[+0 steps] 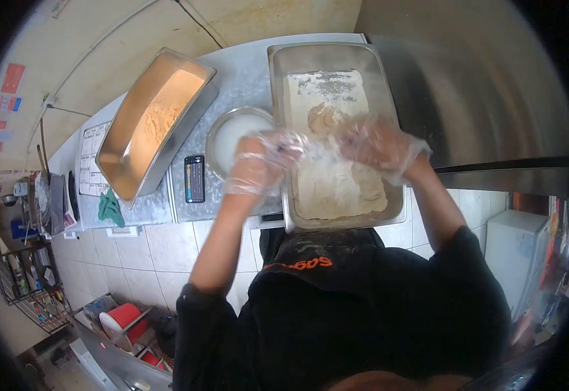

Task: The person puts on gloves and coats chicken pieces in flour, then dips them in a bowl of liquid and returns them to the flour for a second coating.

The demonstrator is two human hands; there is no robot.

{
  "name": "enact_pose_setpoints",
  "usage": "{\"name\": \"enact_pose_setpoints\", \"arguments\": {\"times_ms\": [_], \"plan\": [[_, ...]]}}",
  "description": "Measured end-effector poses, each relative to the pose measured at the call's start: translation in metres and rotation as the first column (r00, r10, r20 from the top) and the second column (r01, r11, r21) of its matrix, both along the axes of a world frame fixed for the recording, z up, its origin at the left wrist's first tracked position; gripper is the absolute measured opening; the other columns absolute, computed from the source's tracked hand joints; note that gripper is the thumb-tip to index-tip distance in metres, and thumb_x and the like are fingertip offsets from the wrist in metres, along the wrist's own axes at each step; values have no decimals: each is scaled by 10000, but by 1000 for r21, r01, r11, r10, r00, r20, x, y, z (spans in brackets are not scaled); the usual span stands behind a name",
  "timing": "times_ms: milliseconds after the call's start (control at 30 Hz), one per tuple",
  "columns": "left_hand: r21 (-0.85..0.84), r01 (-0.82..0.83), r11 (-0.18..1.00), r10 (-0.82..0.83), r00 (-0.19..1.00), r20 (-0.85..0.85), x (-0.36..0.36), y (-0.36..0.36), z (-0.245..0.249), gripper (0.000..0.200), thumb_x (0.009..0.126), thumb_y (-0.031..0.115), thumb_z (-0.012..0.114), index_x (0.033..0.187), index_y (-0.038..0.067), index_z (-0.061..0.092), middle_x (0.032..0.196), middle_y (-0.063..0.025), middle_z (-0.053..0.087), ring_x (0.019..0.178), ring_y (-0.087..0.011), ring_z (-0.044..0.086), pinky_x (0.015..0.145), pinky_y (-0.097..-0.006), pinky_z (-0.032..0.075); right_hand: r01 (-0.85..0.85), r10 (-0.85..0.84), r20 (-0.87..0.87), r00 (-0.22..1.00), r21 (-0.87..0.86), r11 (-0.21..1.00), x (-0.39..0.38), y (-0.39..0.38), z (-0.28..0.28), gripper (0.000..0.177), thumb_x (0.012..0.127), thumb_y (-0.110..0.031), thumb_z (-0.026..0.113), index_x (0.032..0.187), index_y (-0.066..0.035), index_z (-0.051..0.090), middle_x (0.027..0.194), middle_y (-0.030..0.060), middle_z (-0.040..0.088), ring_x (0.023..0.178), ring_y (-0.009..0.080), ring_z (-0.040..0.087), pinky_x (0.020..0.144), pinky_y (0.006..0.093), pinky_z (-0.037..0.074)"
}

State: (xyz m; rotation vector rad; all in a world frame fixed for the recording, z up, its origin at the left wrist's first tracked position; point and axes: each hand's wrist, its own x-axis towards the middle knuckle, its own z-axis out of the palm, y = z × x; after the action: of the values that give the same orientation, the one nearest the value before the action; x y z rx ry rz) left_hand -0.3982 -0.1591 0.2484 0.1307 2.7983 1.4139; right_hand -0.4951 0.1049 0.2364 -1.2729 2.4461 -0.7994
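Note:
Both of my hands wear clear plastic gloves and are held over a deep steel pan of pale flour. My left hand is above the pan's left rim, close to a round bowl of whitish liquid. My right hand hovers over the pan's right half. Motion smears the fingers of both hands, so their grip and anything in them cannot be made out. White flour blurs in the gap between them. Just beyond, a tan, clumped patch shows in the flour.
A second steel pan with orange-tan powder stands at the left. Near it are a phone, a green cloth and a printed sheet. A large steel surface borders the right side. Racks and a red container stand lower left.

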Motion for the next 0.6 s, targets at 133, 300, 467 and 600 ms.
{"name": "enact_pose_setpoints", "arguments": {"times_ms": [133,300,467,600], "plan": [[-152,-211,966,218,976,31,-2,-58,27,168,815,154,743,938,39,740,876,-105,738,758,-180,661,734,-313,524,-106,103,-89,991,-28,994,-24,-101,28,237,847,-257,624,886,-32,687,789,169,668,731,301,667,687,428,512],[-370,-229,900,240,971,-16,-31,-129,-65,203,821,220,713,938,55,723,870,-184,708,783,-322,681,725,-397,531,-78,135,-237,962,235,969,-38,-224,-50,214,849,-187,587,938,-50,726,867,173,704,789,363,690,729,458,546],[-503,-284,816,298,953,-54,-26,-160,-144,193,841,238,670,894,56,707,885,-230,683,833,-395,683,730,-469,536,-8,93,-264,960,306,952,-39,-274,-150,207,895,-179,547,896,-46,705,836,195,699,797,380,696,724,490,555],[-500,-230,835,246,969,-33,1,-164,-178,148,852,175,644,909,65,724,882,-236,689,832,-404,686,734,-478,553,-92,154,-332,930,197,976,-23,-269,-195,250,938,-176,483,881,-46,690,838,218,692,808,383,695,710,497,554]]}}
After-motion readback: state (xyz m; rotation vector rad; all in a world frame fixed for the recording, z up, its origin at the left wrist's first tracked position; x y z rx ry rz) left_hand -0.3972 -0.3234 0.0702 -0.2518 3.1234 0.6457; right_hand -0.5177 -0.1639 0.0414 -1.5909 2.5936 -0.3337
